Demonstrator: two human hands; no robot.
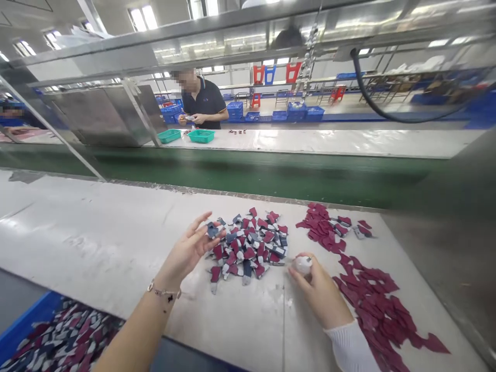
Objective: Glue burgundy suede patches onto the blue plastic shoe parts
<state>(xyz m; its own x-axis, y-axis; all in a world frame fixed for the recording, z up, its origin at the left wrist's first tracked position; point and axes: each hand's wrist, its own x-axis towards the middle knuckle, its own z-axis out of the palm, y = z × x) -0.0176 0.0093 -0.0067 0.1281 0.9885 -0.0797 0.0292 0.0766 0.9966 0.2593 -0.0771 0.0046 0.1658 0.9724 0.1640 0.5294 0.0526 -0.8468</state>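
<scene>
My left hand (pixel 197 242) is held just over the left edge of a pile of small pieces, its fingers partly curled. Between thumb and fingers it holds a small blue-grey piece (pixel 212 230), apparently cloth. The pile (pixel 250 248) mixes maroon, dark blue and light grey parts. To the right of the pile, my right hand (pixel 312 279) grips a white rounded object (pixel 303 265) with a small dark spot at its top; the palm and fingers hide the rest, so I cannot tell its kind.
Loose maroon cut pieces (pixel 377 299) spread over the right of the white tabletop (pixel 96 232). A blue bin (pixel 23 320) full of similar pieces stands lower left. Beyond a green belt (pixel 232 173), a person (pixel 205 98) works behind turquoise trays (pixel 201 136). A metal frame crosses overhead.
</scene>
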